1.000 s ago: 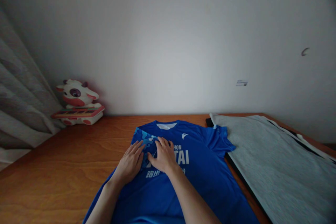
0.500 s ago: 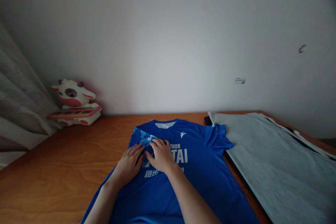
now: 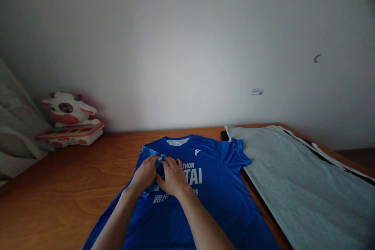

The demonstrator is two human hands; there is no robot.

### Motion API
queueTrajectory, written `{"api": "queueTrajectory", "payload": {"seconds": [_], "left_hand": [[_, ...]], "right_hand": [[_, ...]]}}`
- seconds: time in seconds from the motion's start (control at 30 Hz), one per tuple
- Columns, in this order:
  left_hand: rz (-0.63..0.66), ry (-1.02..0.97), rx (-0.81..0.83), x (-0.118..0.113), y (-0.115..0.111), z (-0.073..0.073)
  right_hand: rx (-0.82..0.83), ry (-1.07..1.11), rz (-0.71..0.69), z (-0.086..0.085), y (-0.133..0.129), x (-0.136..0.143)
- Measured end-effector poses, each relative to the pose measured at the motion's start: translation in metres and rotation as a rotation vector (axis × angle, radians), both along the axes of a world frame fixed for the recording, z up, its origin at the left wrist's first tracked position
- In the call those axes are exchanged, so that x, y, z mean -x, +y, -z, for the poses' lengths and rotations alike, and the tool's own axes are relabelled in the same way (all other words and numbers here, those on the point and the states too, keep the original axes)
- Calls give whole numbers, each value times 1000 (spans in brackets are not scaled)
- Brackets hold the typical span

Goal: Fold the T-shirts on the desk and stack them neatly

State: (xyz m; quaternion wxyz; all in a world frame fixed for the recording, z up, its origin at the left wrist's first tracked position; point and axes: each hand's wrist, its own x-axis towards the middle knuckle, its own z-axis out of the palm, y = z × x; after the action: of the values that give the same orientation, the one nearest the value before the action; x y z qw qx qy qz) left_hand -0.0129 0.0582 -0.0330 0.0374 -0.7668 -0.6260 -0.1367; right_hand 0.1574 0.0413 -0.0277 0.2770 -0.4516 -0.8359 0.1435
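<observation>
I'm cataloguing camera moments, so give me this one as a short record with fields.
garment: blue short-sleeved shirt, front up
patterned sleeve: folded in over the chest
left hand: on the patterned sleeve
right hand: beside it, over the chest lettering
grip: unclear whether either hand pinches fabric
right of shirt: grey cloth, under the other sleeve's edge
far left: cow toy with keyboard
surface: wooden tabletop
wall: small label

The short-sleeved T-shirt (image 3: 225,211) is bright blue with white lettering; the soft fabric garment (image 3: 304,179) at lower right is plain grey, black-and-white striped.
</observation>
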Motion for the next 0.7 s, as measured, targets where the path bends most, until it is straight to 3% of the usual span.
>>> {"api": "queueTrajectory", "payload": {"seconds": [0.17, 0.33, 0.7], "left_hand": [[-7, 42, -6, 8, 2, 16], [29, 67, -6, 16, -3, 22], [-15, 82, 2, 10, -5, 19]], "right_hand": [[16, 44, 1, 0, 1, 0], [24, 59, 7, 0, 2, -1], [47, 73, 60, 1, 5, -3]]}}
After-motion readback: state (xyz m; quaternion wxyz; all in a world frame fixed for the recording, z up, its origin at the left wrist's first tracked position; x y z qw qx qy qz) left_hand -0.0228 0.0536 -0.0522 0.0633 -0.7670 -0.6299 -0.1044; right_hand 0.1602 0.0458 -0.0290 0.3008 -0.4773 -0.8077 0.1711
